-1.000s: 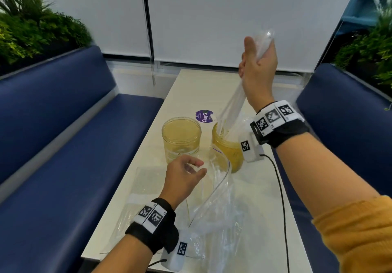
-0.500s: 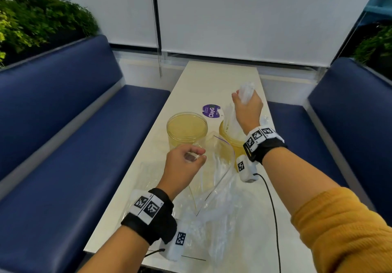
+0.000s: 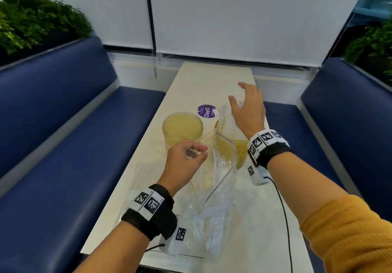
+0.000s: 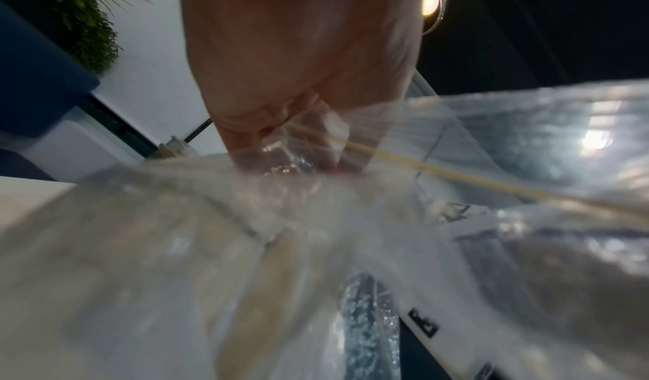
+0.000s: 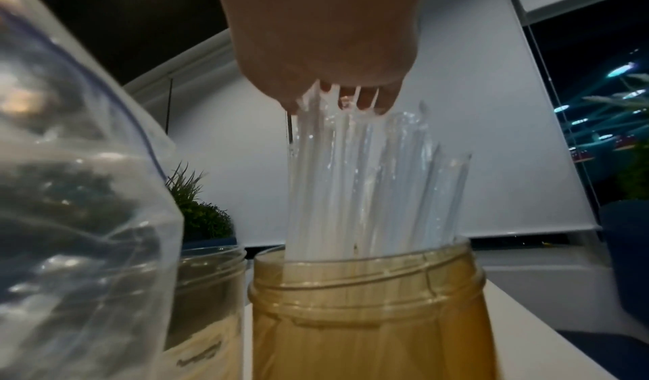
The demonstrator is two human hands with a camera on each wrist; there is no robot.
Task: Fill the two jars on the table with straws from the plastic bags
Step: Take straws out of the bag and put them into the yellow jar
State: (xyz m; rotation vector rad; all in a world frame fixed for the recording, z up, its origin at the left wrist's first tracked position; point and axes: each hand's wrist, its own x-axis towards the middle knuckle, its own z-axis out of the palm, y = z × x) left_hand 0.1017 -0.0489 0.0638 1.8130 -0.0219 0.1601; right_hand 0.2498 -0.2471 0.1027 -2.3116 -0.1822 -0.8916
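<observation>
At a long white table [image 3: 214, 77] set between two blue benches [image 3: 70, 136], a person fills two amber plastic jars from clear zip bags. A large plastic bag [image 3: 214, 190] lies open across the near end of the table, wrapped straws [image 3: 212, 228] visible inside it; a second, flatter bag [image 3: 140, 179] lies just to its left. The left jar [image 3: 182, 129] stands with nothing in it that can be made out, near a round purple sticker [image 3: 207, 111]. The right jar [image 5: 369, 311] already holds a bundle of clear straws [image 5: 361, 180] standing upright, their tops fanning above the rim.

By these views the job looks less than half done: one jar has a first handful, the other awaits its share, and the bag still holds plenty.

The right hand [image 3: 248, 109] hovers over the right jar, fingers [image 3: 244, 86] spread apart and gripping nothing; in the right wrist view the straw tops sit just under the fingertips, touching or nearly so. The left hand [image 3: 184, 162] is at the mouth of the large bag, fingers [image 3: 199, 148] curled round a pinch of its clear plastic, holding the bag open beside the left jar.
</observation>
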